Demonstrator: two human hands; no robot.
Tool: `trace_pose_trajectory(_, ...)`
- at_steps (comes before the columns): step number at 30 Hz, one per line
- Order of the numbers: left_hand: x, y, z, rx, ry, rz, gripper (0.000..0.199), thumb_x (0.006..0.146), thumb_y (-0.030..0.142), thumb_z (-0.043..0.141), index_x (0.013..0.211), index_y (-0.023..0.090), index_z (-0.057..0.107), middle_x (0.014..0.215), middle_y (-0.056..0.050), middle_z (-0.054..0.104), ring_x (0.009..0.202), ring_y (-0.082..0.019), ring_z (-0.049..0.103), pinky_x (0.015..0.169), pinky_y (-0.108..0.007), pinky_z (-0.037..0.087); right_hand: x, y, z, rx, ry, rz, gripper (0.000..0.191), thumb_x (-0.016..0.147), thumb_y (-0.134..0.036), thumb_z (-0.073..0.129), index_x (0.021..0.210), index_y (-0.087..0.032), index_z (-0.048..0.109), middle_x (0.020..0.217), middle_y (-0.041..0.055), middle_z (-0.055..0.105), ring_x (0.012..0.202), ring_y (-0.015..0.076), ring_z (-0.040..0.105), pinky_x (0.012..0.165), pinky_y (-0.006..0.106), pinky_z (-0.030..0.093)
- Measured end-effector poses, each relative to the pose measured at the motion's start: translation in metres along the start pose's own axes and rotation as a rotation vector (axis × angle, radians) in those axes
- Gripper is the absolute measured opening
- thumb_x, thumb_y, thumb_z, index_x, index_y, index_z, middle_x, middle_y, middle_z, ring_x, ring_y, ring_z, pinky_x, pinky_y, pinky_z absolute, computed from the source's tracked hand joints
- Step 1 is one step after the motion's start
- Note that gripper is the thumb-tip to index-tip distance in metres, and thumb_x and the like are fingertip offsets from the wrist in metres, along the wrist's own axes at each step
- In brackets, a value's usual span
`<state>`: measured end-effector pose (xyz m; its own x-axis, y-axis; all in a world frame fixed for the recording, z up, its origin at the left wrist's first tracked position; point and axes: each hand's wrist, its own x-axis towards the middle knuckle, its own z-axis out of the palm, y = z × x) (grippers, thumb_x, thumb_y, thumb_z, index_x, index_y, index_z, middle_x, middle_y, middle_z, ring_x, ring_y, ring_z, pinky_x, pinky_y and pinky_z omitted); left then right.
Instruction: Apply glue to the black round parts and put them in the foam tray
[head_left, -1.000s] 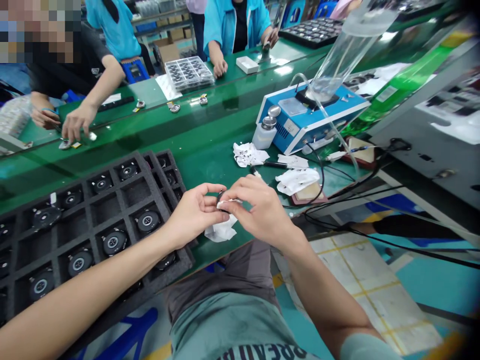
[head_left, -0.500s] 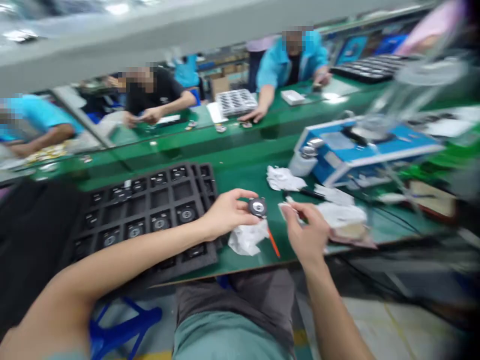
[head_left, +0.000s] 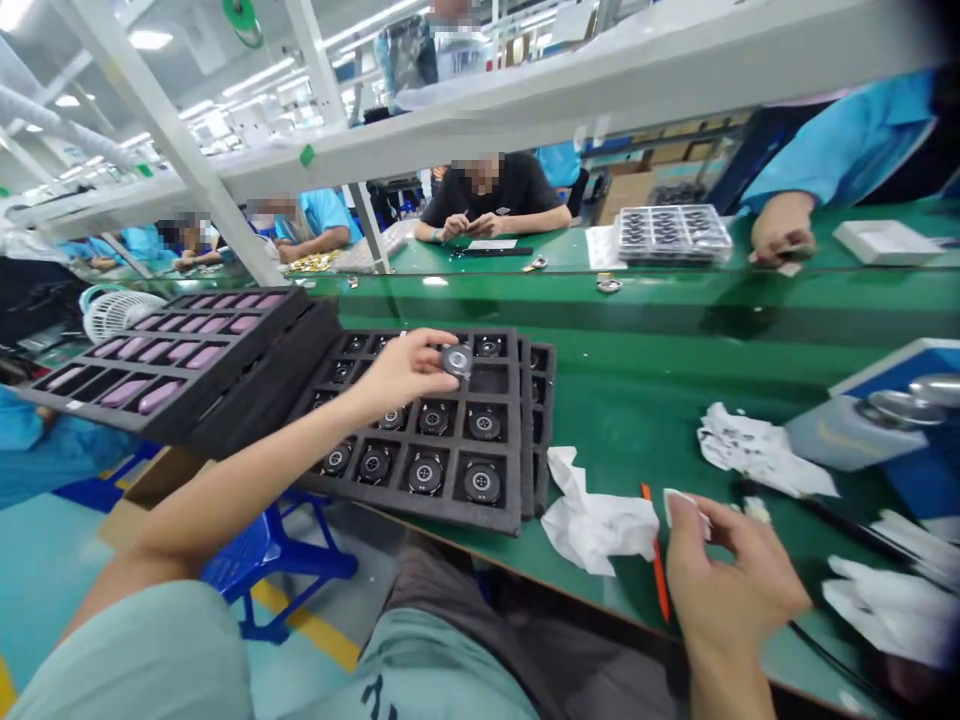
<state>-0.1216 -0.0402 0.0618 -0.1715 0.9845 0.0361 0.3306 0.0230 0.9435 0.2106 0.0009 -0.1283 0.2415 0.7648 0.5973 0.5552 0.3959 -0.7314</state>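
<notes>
My left hand (head_left: 411, 370) pinches a round black watch case (head_left: 457, 361) between thumb and fingers, its pale ringed face showing. It is above a black foam tray (head_left: 513, 430), close to a bare compartment in the upper rows. Similar watch cases (head_left: 481, 482) lie in many of the tray's compartments. Off to the right, my right hand (head_left: 731, 565) is closed on a small folded white wipe (head_left: 704, 524), thumb against fingers. Beside that hand an orange stick (head_left: 655, 560) lies on the green table, next to a crumpled white tissue (head_left: 596, 525).
Another foam tray (head_left: 202, 385) with pinkish pieces stands at the left. More tissues (head_left: 757, 450), a pump bottle (head_left: 855, 425) and a black cable (head_left: 847, 520) are at the right. A blue stool (head_left: 274, 550) stands below. Co-workers (head_left: 499, 200) sit across the bench.
My left hand has carried the watch case leftward, from beside the tray to over it. The view has swung left; my right hand still holds the wipe.
</notes>
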Motion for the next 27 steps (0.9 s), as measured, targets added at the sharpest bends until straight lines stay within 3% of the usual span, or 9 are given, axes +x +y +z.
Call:
trace_pose_trajectory(2,0.009,-0.006,-0.021,0.085,0.042,0.007,0.053,0.066,0.019,0.085,0.114,0.013,0.062,0.081,-0.002,0.073,0.073,-0.014,0.066,0.077,-0.031,0.048,0.000,0.000,0.002,-0.004,0.007,-0.014,0.028,0.089,-0.044,0.069,0.080,-0.018,0.073,0.072,0.0062,0.067,0.063,0.0212,0.059,0.065,0.036,0.046)
trace_pose_trajectory(4,0.020,-0.012,-0.023,0.167,0.032,0.021,0.050,0.067,0.020,0.084,0.111,0.012,0.063,0.076,-0.001,0.071,0.068,-0.014,0.063,0.075,-0.031,0.047,0.000,0.000,0.004,-0.014,0.004,-0.028,0.028,0.089,-0.044,0.068,0.079,-0.018,0.073,0.071,0.0059,0.066,0.062,0.0206,0.058,0.064,0.035,0.046)
trace_pose_trajectory(8,0.041,-0.021,0.010,0.344,-0.063,0.104,0.050,0.065,0.021,0.085,0.112,0.013,0.068,0.080,-0.003,0.072,0.075,-0.019,0.064,0.080,-0.035,0.048,0.000,-0.002,0.003,-0.041,0.008,-0.040,0.027,0.089,-0.043,0.068,0.079,-0.018,0.072,0.069,0.0056,0.066,0.061,0.0204,0.058,0.065,0.036,0.047)
trace_pose_trajectory(11,0.049,-0.026,0.033,0.502,-0.092,0.191,0.048,0.067,0.027,0.085,0.112,0.014,0.072,0.098,-0.010,0.074,0.099,-0.028,0.063,0.100,-0.045,0.045,-0.001,-0.003,0.002,-0.043,0.013,-0.023,0.028,0.090,-0.044,0.067,0.080,-0.018,0.072,0.072,0.0065,0.068,0.061,0.0202,0.059,0.065,0.036,0.048)
trace_pose_trajectory(14,0.041,-0.029,0.033,0.650,-0.066,0.248,0.056,0.074,0.038,0.080,0.124,0.014,0.070,0.127,-0.017,0.067,0.123,-0.036,0.051,0.114,-0.053,0.031,-0.001,-0.004,0.001,-0.047,0.001,-0.001,0.029,0.090,-0.045,0.065,0.081,-0.019,0.072,0.074,0.0073,0.070,0.061,0.0201,0.059,0.065,0.037,0.049)
trace_pose_trajectory(17,0.025,-0.028,0.006,0.758,-0.041,0.244,0.066,0.077,0.044,0.077,0.135,0.016,0.064,0.140,-0.017,0.059,0.129,-0.037,0.046,0.117,-0.052,0.028,-0.001,-0.004,0.001,-0.055,0.007,0.024,0.030,0.090,-0.047,0.066,0.081,-0.019,0.072,0.073,0.0071,0.069,0.061,0.0202,0.059,0.065,0.037,0.049)
trace_pose_trajectory(22,0.016,-0.030,-0.075,0.853,0.126,0.102,0.069,0.073,0.046,0.080,0.133,0.015,0.064,0.138,-0.017,0.059,0.133,-0.039,0.042,0.120,-0.055,0.021,-0.001,-0.004,0.003,-0.023,-0.006,0.056,0.032,0.088,-0.049,0.068,0.080,-0.018,0.072,0.073,0.0064,0.067,0.060,0.0189,0.057,0.064,0.035,0.046)
trace_pose_trajectory(24,0.019,-0.038,-0.101,0.845,0.159,0.027,0.075,0.066,0.046,0.084,0.130,0.012,0.064,0.131,-0.017,0.064,0.126,-0.038,0.048,0.117,-0.055,0.027,0.000,-0.007,0.004,0.007,-0.012,0.086,0.035,0.087,-0.052,0.068,0.081,-0.018,0.073,0.073,0.0066,0.068,0.061,0.0188,0.056,0.065,0.035,0.046)
trace_pose_trajectory(27,0.026,-0.051,-0.120,0.785,0.131,-0.034,0.080,0.065,0.048,0.084,0.133,0.010,0.063,0.126,-0.016,0.068,0.112,-0.031,0.057,0.106,-0.045,0.041,0.008,-0.011,0.008,0.043,-0.038,0.157,0.041,0.086,-0.057,0.067,0.085,-0.017,0.075,0.076,0.0077,0.070,0.063,0.0191,0.057,0.065,0.035,0.046)
